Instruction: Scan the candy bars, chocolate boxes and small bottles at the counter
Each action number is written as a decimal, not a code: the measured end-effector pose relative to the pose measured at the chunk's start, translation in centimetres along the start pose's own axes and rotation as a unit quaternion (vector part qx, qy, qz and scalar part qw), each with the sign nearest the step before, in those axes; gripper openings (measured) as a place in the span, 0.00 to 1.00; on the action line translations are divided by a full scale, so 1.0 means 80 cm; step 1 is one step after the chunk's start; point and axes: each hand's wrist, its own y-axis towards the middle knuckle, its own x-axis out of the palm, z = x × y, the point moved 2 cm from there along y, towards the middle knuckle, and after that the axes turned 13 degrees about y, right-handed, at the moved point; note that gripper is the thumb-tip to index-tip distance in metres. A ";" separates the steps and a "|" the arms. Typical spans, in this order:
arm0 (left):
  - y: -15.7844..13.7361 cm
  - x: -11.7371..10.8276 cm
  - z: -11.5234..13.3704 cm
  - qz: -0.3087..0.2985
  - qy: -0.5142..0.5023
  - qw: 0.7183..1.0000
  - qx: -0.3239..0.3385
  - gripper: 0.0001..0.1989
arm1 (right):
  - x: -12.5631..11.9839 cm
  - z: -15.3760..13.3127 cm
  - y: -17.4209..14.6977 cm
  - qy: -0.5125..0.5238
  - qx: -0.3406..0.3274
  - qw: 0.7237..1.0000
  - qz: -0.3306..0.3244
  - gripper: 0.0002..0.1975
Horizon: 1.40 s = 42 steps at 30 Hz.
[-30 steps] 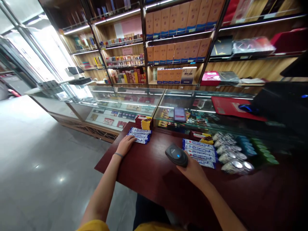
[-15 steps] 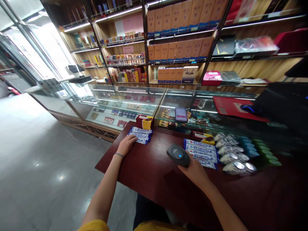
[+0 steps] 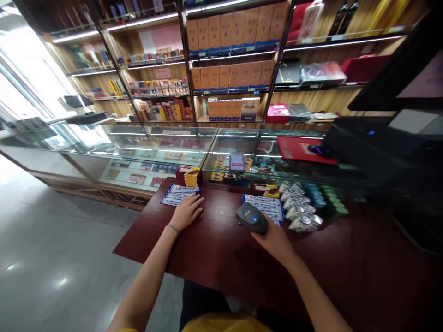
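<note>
My left hand [image 3: 187,213] rests with fingers spread at the near right edge of several blue-and-white wrapped sticks [image 3: 173,196], partly covering them. Whether it touches them I cannot tell. Wrapped in my right hand [image 3: 273,237] is a black barcode scanner [image 3: 252,218] with a lit blue light. It hangs over the dark red tabletop, its front end to the left. Just beyond it lies a second row of blue-and-white wrapped sticks [image 3: 265,205], partly hidden by the scanner and hand.
Red-and-yellow boxes [image 3: 188,175] stand behind the left sticks, another box [image 3: 265,190] behind the right ones. Silver-topped cans [image 3: 301,210], blue cans [image 3: 314,196] and green cans [image 3: 332,199] stand at right. A phone [image 3: 237,162] sits on the glass display case [image 3: 155,143]. A dark monitor [image 3: 391,60] looms at right.
My left hand has moved right from the left sticks, its fingers now more spread. The view has turned right, bringing the monitor in. My right hand still holds the scanner.
</note>
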 end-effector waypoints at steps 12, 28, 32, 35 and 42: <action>0.087 0.014 0.172 0.035 -0.097 0.992 0.074 0.20 | -0.078 0.045 -0.045 0.012 0.047 0.997 0.064 0.28; 0.104 0.047 0.275 0.012 -0.109 0.984 0.138 0.10 | -0.130 0.074 -0.081 0.003 0.095 0.990 0.101 0.29; 0.102 0.048 0.279 0.027 -0.103 0.985 0.135 0.08 | -0.128 0.076 -0.079 0.008 0.097 0.990 0.105 0.30; 0.101 0.044 0.281 0.036 -0.116 0.984 0.132 0.10 | -0.127 0.078 -0.079 0.008 0.093 0.989 0.110 0.30; 0.101 0.031 0.259 0.007 -0.299 0.954 0.011 0.14 | -0.129 0.080 -0.073 0.010 0.092 0.988 0.121 0.30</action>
